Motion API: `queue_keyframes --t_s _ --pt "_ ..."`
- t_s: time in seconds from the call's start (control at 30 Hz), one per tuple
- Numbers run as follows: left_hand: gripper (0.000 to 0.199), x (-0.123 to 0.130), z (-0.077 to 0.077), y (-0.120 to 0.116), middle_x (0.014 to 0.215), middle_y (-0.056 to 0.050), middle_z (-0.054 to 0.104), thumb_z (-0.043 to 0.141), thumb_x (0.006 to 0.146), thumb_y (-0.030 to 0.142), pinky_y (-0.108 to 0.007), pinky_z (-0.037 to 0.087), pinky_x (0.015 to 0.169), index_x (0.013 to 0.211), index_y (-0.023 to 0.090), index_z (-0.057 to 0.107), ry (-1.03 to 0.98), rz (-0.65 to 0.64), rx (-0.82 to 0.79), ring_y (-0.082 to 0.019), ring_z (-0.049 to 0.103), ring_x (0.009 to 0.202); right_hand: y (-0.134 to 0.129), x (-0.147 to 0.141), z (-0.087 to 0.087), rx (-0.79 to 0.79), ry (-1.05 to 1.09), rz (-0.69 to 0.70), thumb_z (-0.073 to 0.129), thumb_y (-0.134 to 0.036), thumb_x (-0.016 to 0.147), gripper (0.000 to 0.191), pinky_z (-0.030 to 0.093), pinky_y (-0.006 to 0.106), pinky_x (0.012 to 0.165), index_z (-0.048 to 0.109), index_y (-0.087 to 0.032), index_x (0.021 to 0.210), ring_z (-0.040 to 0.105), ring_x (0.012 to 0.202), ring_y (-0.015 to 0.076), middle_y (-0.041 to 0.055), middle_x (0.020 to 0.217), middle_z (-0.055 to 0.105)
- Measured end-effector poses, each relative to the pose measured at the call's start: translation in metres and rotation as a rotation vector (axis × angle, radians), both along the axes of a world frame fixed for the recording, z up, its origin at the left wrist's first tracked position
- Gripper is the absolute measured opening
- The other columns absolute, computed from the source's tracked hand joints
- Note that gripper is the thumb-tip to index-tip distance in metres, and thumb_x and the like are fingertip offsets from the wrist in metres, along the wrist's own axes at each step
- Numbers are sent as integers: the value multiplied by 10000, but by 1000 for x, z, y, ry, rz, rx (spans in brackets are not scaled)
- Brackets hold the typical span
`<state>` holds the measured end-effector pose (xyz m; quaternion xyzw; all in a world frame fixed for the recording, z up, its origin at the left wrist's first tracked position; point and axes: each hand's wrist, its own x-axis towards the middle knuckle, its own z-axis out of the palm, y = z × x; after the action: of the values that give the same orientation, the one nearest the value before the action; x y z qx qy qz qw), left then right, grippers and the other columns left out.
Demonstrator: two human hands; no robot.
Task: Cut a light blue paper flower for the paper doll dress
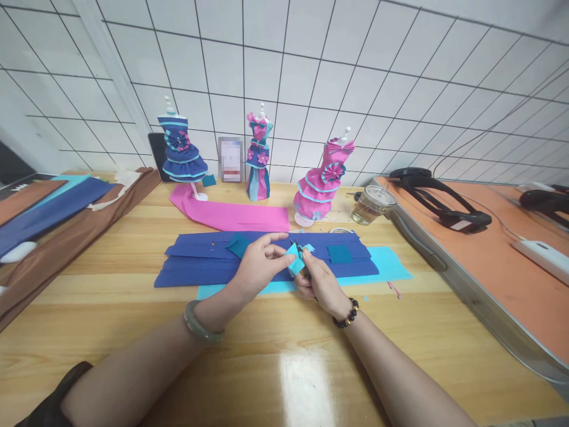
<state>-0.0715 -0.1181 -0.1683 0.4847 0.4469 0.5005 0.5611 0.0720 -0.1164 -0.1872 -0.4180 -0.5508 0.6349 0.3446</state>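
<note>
My left hand [260, 264] pinches a small light blue piece of crepe-like paper [296, 260] between thumb and fingers. My right hand [322, 281] is closed around small dark-bladed scissors [295, 244], mostly hidden by the fingers, with the blades at the upper edge of the piece. Below both hands lie folded dark blue strips [191, 270], on top of a light blue sheet [391, 264]. Two teal pieces rest on the dark blue: one [239, 244] by my left hand, the other [340, 254] right of my right hand.
Behind stand three mini dress forms: blue [182, 148], mixed-colour [258, 154] and pink [322, 184]. A pink strip [240, 216], a phone [230, 159] and a glass cup [372, 204] are near them. Brown cloth [102, 219] lies left; a black headset [440, 198] sits right.
</note>
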Motion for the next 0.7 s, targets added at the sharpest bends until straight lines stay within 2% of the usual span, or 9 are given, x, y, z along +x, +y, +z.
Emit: queue_keyframes --t_s 0.47,0.7 --pt "519 -3 3 1 727 -23 645 667 631 249 -280 455 703 1107 138 494 72 -18 16 -149 589 686 0 -1 2 37 -7 -3 283 -584 815 513 155 223 347 261 -205 470 165 349 59 -68 388 205" --pt "480 -4 4 3 732 -20 619 655 645 244 -247 449 674 1083 129 495 16 -27 19 -125 573 668 -1 -1 1 46 -8 9 275 -586 817 515 147 218 343 268 -203 473 173 347 56 -67 392 213"
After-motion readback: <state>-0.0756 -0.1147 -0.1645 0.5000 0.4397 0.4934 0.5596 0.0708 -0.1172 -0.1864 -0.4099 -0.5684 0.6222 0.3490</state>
